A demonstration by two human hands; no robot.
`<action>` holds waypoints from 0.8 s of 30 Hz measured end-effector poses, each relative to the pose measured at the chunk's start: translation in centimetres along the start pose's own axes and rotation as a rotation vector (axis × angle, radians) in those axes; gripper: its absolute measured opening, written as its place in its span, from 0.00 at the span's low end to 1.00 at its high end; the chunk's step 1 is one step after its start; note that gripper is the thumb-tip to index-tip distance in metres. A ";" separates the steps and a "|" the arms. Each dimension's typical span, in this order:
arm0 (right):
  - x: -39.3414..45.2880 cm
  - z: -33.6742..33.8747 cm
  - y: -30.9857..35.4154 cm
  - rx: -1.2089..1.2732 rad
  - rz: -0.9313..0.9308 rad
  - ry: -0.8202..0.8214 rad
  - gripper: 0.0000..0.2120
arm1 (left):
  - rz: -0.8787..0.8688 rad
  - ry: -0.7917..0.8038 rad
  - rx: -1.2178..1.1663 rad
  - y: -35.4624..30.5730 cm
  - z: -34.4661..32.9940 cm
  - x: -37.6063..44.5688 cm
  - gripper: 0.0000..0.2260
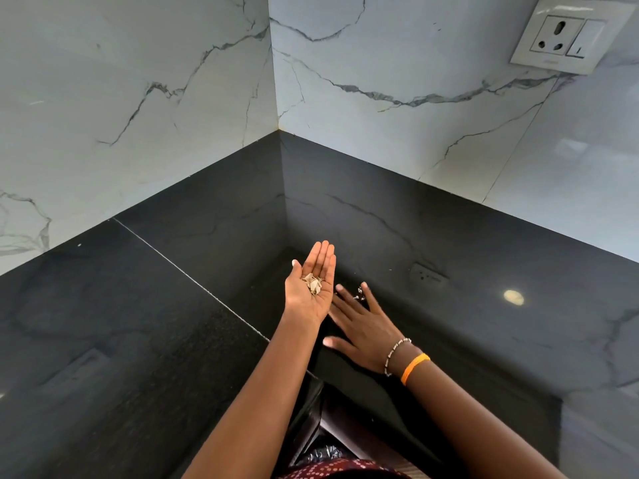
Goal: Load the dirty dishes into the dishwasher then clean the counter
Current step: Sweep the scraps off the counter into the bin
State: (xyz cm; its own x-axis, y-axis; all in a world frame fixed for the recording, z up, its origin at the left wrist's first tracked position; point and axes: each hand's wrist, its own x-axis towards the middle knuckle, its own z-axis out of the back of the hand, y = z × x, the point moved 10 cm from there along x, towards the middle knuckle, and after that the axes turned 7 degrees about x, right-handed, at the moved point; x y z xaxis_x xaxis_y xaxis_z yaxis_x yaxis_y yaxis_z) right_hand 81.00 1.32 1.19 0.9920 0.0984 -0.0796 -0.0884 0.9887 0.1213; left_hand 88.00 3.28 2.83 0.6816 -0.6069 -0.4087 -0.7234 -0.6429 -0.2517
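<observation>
A glossy black counter [138,323] fills an inner corner under marble walls. My left hand [313,285] is held palm up over it, fingers straight, with a small heap of pale dry scraps [313,284] lying in the palm. My right hand [363,326] lies flat, palm down on the counter just to the right, fingers spread. A few tiny pale crumbs [359,293] lie on the counter by its fingertips. No dishes or dishwasher are in view.
A white wall socket with a switch [570,34] sits high at the right. A thin seam [193,278] crosses the counter diagonally. The counter's front edge [311,378] runs near my forearms, with a dark gap and patterned cloth below.
</observation>
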 end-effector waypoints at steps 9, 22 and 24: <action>-3.7 2.6 -7.3 0.018 -0.545 -0.097 0.53 | -0.035 -0.002 -0.032 -1.5 0.2 -0.3 0.24; 1.2 0.1 -6.1 0.276 -0.656 -0.047 0.45 | -0.016 -0.020 -0.012 -1.2 0.5 -0.3 0.22; 1.5 0.5 -7.5 0.443 -0.633 -0.093 0.40 | -0.021 -0.020 -0.006 -1.2 0.4 -0.3 0.23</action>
State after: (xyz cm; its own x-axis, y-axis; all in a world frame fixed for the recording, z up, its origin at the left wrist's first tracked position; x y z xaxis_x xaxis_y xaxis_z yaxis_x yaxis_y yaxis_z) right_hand 83.20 -5.99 0.62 0.8468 -0.4989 -0.1846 0.5223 0.7140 0.4663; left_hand 88.67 4.44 2.88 0.6942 -0.5840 -0.4208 -0.7083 -0.6583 -0.2549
